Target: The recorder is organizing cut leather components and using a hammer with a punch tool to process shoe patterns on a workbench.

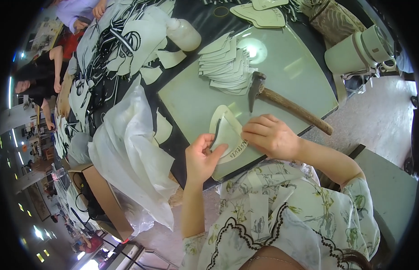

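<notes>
A cream, rounded triangular template [237, 152] with lettering along its edge lies on the glass plate [182, 98] in front of me. On top of it rests a smaller white cut piece [227, 128] with a dark strip along its left edge. My left hand [202, 157] grips that piece at its left side, thumb on top and fingers bent at the edge. Fingers of my right hand [274, 137] are pinched together at the template's right edge; whatever they hold is hidden. Just beyond, a hammer [290, 105] with a wooden handle lies on the plate.
Fanned white pieces [223, 65] lie behind the hammer. A white bottle [183, 34], dark straps and cut pieces [124, 40] crowd the far left. Plastic sheeting [128, 148] hangs over the left edge beside a cardboard box [106, 198]. A lidded tumbler [353, 54] stands right. Other people work far left.
</notes>
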Demonstrator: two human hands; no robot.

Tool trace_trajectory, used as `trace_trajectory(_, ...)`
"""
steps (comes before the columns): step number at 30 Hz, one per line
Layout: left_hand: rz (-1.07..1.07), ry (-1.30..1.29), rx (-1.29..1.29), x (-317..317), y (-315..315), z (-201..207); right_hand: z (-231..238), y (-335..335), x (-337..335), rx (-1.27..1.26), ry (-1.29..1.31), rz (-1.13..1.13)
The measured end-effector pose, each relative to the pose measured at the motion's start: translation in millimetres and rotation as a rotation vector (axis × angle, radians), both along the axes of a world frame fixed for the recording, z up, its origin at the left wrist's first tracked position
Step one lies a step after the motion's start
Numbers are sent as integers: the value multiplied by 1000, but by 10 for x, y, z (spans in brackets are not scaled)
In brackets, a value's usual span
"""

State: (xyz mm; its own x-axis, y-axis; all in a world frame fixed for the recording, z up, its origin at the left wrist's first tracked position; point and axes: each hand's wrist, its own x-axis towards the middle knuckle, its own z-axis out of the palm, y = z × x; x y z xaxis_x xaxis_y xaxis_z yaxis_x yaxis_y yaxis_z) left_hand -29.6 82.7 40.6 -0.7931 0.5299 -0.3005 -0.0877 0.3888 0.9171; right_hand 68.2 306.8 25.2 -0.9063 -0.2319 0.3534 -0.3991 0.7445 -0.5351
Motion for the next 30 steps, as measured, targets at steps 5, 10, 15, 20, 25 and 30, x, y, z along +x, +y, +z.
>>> trace_trajectory(5,-31,-9,-3,-13,-25,-65,0,-37,11,15,13,-4)
trace_trajectory(10,-22,8,-64,22,30,-22,-7,-36,14,5,11,-3)
trace_trajectory(15,31,-29,-57,41,66,-7,-14,-59,12,16,29,-32)
trace_trajectory(20,45,-119,6,23,46,-38,-12,-58,13,15,26,-34)
trace_trajectory(25,18,-104,-2,7,49,-30,-6,-53,12,14,20,-34)
trace_trajectory(30,-35,-65,-69,-16,50,-5,6,-82,1,79,6,-26)
